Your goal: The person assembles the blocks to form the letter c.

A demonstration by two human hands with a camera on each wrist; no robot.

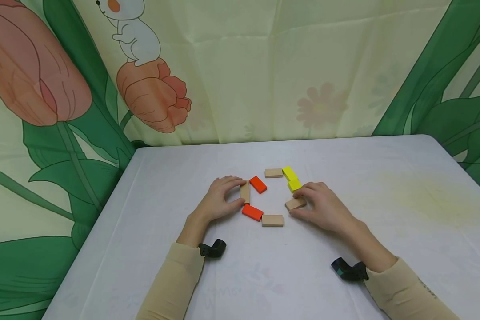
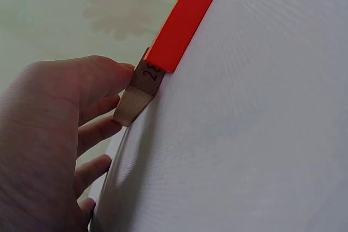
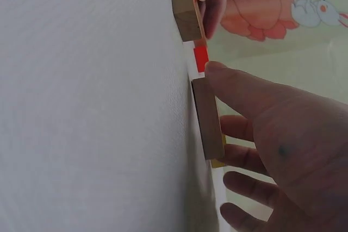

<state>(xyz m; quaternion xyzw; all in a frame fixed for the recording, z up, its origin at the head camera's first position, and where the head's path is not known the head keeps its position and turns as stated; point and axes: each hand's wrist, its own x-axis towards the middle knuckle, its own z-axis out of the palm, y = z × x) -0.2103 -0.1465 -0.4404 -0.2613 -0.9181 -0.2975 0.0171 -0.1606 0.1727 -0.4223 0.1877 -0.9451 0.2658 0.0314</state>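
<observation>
Right hand (image 1: 323,206): fingers and thumb pinch the right wooden block (image 1: 295,204), which lies to the left of the palm. Its long axis runs mostly left-right, right end slightly farther (cannot tell whether it bears on the desk (image 1: 384,191)). Left hand (image 1: 219,199): grips the left wooden block (image 1: 245,193) by its ends, thumb near, fingers far; this block lies right of the palm, long axis near-far.

Key relation, in my judgement: the gap between the right wooden block's left end and the right end of the near wooden block (image 1: 273,221), which lies to the left and nearer. Right hand is the closer to that gap.

Outward: near red block (image 1: 252,212) bridges the left and near wooden blocks, appearing to touch both. Far red block (image 1: 258,185) angles off beside the left block's far end. Two yellow blocks (image 1: 294,185) run beyond the right hand to the far wooden block (image 1: 274,173). Printed curtain (image 1: 244,80) behind.
</observation>
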